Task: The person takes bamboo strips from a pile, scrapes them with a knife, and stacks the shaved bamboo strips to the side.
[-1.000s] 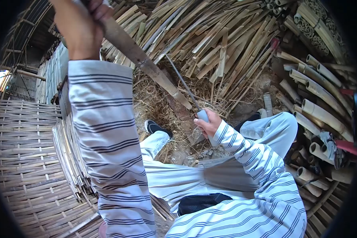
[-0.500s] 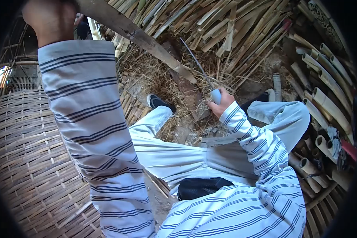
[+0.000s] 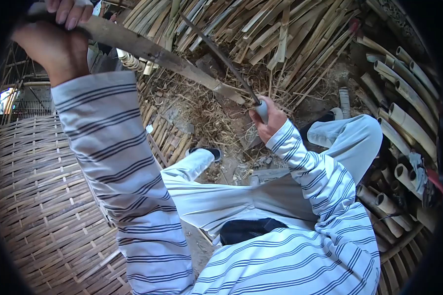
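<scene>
Clasping a bamboo slat (image 3: 133,44) near its far-left end with the left hand (image 3: 49,45), tightly holding a knife (image 3: 262,111) in the right hand (image 3: 271,122); seemingly partway through, with split strips (image 3: 253,24) heaped far, apparently unsplit tubes (image 3: 396,212) right

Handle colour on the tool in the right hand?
Tool handle: pale blue-grey, best seen in the head view.

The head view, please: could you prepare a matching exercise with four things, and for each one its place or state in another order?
1. Left hand
2. Woven surface
3. Right hand
4. Curved bamboo pieces

A. closed around the pale handle of a thin blade
B. at the far right of the picture
C. holding the long strip near its upper end
D. at the lower left of the picture

Pairs: 1-C; 2-D; 3-A; 4-B
</scene>
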Motion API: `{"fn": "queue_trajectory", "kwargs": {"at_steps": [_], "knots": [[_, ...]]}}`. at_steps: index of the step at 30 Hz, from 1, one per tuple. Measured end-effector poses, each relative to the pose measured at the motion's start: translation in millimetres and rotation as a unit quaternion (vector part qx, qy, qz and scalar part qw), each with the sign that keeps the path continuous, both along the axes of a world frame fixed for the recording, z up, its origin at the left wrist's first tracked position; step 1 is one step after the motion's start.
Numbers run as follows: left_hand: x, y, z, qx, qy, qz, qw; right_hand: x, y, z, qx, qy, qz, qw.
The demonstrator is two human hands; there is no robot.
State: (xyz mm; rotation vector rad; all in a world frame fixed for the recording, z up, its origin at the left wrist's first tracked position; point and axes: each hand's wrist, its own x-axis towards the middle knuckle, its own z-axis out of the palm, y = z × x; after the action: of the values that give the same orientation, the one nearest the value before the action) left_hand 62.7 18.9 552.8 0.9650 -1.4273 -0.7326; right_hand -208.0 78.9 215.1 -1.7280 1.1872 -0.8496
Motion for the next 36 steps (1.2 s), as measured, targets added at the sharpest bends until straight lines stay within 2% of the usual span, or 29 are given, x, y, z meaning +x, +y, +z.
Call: {"fn": "queue_trajectory", "kwargs": {"at_steps": [2,5,6,7,9,11,14,17,19,21,22,24,25,26,28,30,32,35,36], "knots": [[-14,2,-3,-0.014,0.010,0.014,1.000,2,2,-6,0.081,0.045,-0.020,0.995],[-27,6,-4,-0.028,0.011,0.012,0.999,10,8,-30,0.132,0.096,-0.045,0.986],[-32,7,-7,-0.041,0.014,0.053,0.998,11,9,-35,0.130,0.097,-0.034,0.986],[-38,9,-9,-0.055,0.018,0.096,0.994,14,9,-33,0.126,0.099,-0.023,0.987],[-34,14,-10,-0.054,0.026,0.100,0.993,16,8,-27,0.119,0.080,0.009,0.990],[-28,15,-11,-0.057,0.029,0.097,0.993,16,1,22,0.113,0.036,0.053,0.992],[-22,17,-11,-0.060,0.027,0.067,0.996,20,-4,74,0.072,-0.044,0.076,0.994],[-12,18,-10,-0.049,0.049,-0.029,0.997,28,-7,76,-0.061,-0.095,0.032,0.993],[-19,23,-12,-0.060,0.046,0.003,0.997,25,-3,66,-0.022,-0.042,0.051,0.998],[-43,26,-16,-0.076,0.042,0.068,0.994,27,3,18,0.006,0.022,0.071,0.997],[-42,27,-16,-0.075,0.044,0.040,0.995,27,5,-9,0.049,0.125,0.065,0.989],[-37,28,-16,-0.074,0.047,-0.018,0.996,22,-1,-29,0.029,0.134,0.073,0.988],[-39,24,-15,-0.081,0.044,0.009,0.996,21,-7,-33,0.016,0.138,0.074,0.987],[-41,20,-16,-0.084,0.043,0.039,0.995,20,-9,-11,0.012,0.151,0.066,0.986],[-47,20,-16,-0.078,0.033,0.081,0.993,19,-2,-3,0.020,0.139,0.071,0.987],[-37,19,-13,-0.057,0.045,-0.028,0.997,18,-6,2,0.054,0.146,0.075,0.985],[-29,16,-10,-0.033,0.034,-0.109,0.993,17,-1,12,0.089,0.072,0.053,0.992],[-33,13,-10,-0.048,-0.026,-0.040,0.998,8,-7,57,0.069,-0.013,0.041,0.997],[-49,-1,-16,-0.144,0.065,-0.056,0.986,7,-11,75,0.048,-0.049,0.031,0.997]]}}
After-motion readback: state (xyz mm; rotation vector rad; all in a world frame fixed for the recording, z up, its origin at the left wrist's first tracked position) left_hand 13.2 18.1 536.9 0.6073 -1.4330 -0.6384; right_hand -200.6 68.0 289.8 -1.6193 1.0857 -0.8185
